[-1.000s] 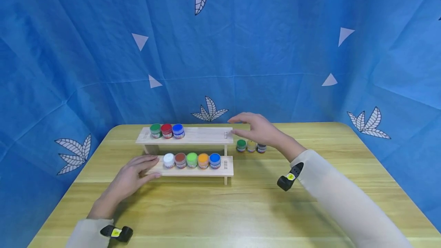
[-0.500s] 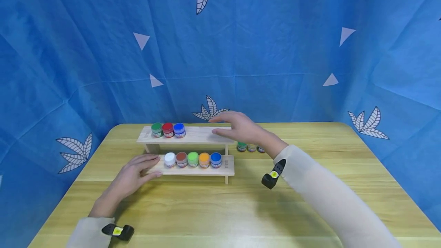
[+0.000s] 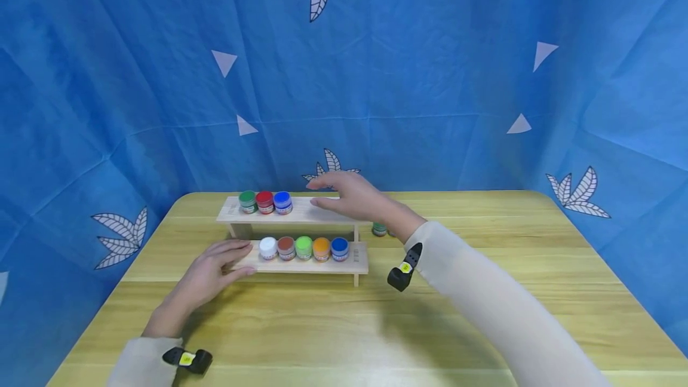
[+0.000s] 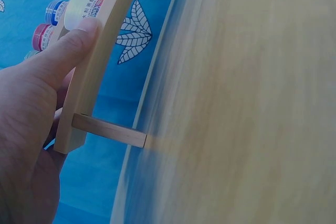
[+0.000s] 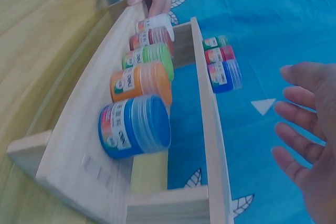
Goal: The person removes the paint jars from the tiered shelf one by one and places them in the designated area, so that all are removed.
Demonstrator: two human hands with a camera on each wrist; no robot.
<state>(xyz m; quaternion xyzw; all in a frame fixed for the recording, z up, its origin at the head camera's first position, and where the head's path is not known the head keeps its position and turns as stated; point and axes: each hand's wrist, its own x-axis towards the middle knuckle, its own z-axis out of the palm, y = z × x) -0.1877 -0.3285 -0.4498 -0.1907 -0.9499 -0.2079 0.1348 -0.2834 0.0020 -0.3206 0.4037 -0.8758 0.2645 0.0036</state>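
A two-tier wooden rack [image 3: 305, 214] holds paint jars on both shelves. On the upper shelf, a green jar [image 3: 248, 202], a red jar [image 3: 265, 203] and a blue jar [image 3: 282, 203] stand at the left. White [image 3: 268, 248], brown [image 3: 286, 248], light green [image 3: 303, 248], orange [image 3: 321, 249] and dark blue [image 3: 340, 249] jars line the lower shelf. My left hand [image 3: 209, 270] grips that shelf's left end, thumb [image 4: 84, 32] on the front edge beside the white jar. Over the upper shelf's right part hovers my right hand [image 3: 352, 196], its fingers [image 5: 299, 106] apart and holding nothing.
Right of the rack, a green jar [image 3: 378, 229] stands on the wooden table [image 3: 301, 327], with another jar mostly hidden by my right forearm. A blue patterned cloth [image 3: 430, 88] hangs behind the table and along its sides.
My right hand has moved left, from beside the rack's right end to over its upper shelf, so its forearm now covers most of the loose jars. The left hand keeps its grip.
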